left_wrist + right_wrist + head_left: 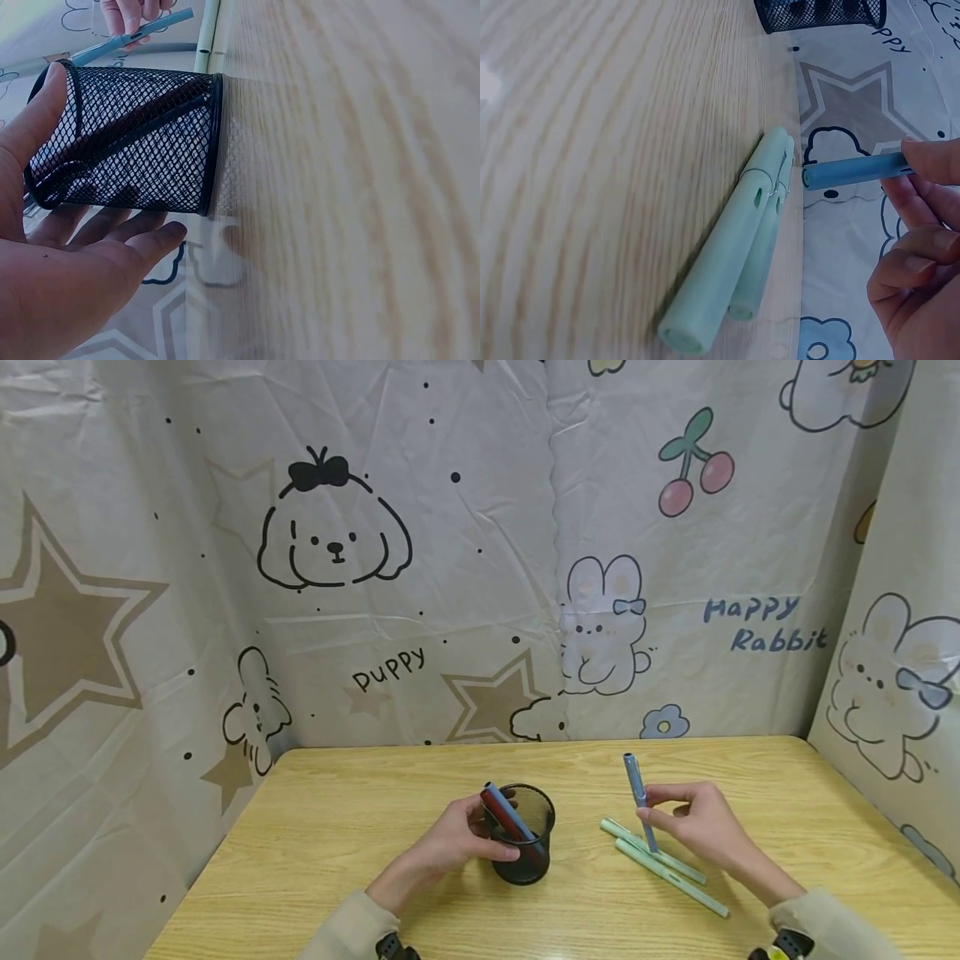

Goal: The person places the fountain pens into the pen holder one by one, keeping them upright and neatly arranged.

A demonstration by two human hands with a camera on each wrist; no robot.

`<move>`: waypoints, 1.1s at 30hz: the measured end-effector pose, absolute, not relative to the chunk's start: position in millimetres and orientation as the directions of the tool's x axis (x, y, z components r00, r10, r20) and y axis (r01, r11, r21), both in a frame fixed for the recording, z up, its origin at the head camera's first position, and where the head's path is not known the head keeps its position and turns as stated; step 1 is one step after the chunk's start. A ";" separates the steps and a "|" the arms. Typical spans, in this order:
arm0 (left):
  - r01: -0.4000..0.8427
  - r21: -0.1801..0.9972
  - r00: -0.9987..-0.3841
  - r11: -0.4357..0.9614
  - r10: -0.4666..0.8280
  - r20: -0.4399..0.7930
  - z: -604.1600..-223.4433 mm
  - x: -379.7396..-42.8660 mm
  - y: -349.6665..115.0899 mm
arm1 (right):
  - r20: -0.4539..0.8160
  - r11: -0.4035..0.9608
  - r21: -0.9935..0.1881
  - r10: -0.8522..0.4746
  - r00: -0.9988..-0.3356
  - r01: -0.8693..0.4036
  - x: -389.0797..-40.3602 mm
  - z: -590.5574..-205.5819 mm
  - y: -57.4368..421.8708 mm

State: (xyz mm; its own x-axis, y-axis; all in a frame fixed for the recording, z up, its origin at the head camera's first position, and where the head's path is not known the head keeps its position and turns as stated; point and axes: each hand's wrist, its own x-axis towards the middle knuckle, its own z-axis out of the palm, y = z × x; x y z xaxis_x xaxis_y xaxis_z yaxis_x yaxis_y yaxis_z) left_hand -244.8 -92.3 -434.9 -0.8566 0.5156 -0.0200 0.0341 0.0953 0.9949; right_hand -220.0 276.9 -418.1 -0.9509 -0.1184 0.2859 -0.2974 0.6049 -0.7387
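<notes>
My left hand (450, 837) grips a black mesh pen holder (534, 863) from its left side, the thumb near the rim and the other fingers behind it. Inside lean a dark red pen (501, 815) and a blue pen (510, 812). To the right, my right hand (707, 827) pinches another blue pen (634, 779) between thumb and fingers, held steeply tilted. That pen's lower end overlaps two pale green pens (675, 882) in the head view. In the right wrist view the green pens (718, 266) lie side by side on the wood, below the blue pen.
A light wood table (360, 777) carries everything. Behind it and along both sides hangs a pale cloth (480, 568) printed with rabbits, stars and a puppy. Dark bands with devices (393, 947) sit at both wrists, over light sleeves.
</notes>
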 end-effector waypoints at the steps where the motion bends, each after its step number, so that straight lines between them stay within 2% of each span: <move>1: 0.036 0.995 -0.856 0.098 0.516 -0.020 -435.2 -244.9 -92.5 | 0.290 0.601 -0.740 -0.122 -0.949 -0.303 -220.0 -418.3 276.3; 17: 0.042 0.991 -0.853 0.129 0.520 -0.032 -434.9 -244.1 -94.5 | 0.261 0.516 -0.811 -0.103 -0.960 -0.276 -213.5 -413.0 264.6; 33: 0.047 0.994 -0.846 0.101 0.534 -0.014 -436.4 -245.3 -93.5 | 0.203 0.436 -0.872 -0.091 -0.975 -0.222 -206.1 -403.0 251.5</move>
State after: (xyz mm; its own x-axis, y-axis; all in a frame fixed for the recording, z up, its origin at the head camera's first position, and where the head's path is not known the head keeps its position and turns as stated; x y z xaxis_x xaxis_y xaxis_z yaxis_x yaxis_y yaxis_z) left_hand -245.3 -93.5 -436.4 -0.8456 0.5336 -0.0142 0.0467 0.1005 0.9938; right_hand -206.1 251.5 -403.0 -0.9750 -0.0908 0.2026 -0.2218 0.4360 -0.8722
